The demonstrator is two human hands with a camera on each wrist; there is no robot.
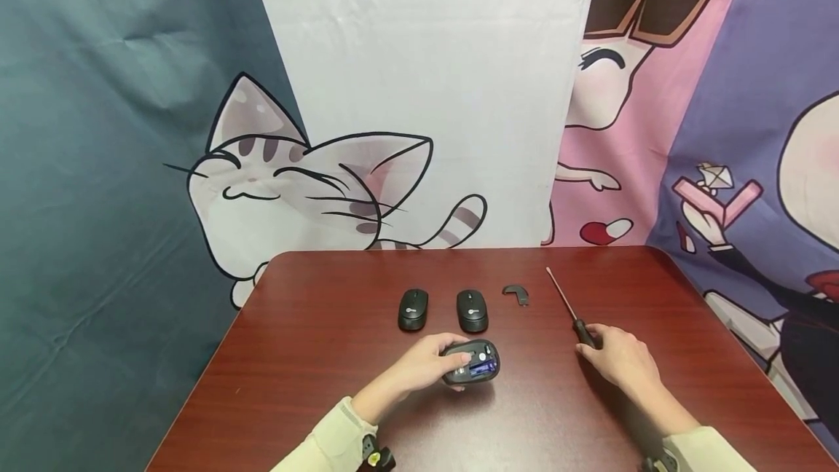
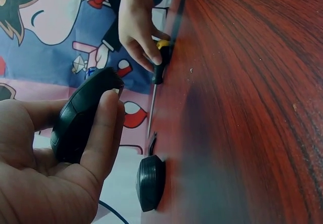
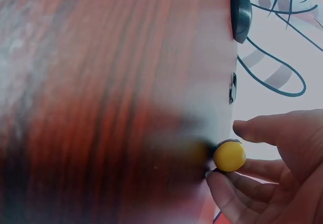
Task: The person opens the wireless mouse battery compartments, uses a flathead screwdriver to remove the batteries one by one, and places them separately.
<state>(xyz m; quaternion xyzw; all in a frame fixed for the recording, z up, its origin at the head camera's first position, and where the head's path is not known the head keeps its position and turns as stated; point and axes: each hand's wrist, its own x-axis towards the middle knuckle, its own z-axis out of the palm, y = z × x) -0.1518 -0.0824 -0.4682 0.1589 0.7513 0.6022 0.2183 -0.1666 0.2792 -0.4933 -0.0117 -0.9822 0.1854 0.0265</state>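
My left hand [image 1: 429,364] grips a black computer mouse [image 1: 473,374] above the table, thumb across its underside. That underside faces up, with the battery compartment uncovered and a blue battery [image 1: 483,368] inside. On the right, my right hand [image 1: 619,357] is at the black handle of a screwdriver [image 1: 562,290], which lies with its shaft pointing to the back. The right wrist view shows the handle's yellow end [image 3: 230,156] between thumb and fingers; the thumb stands apart from it, and the fingers are beside it. A small curved dark cover [image 1: 516,293] lies left of the screwdriver.
Two more black mice, one on the left [image 1: 413,309] and one on the right [image 1: 472,310], stand upright behind the left hand. Everything lies on a reddish-brown wooden table [image 1: 308,355]. A cartoon-printed cloth [image 1: 426,79] hangs behind the table's back edge.
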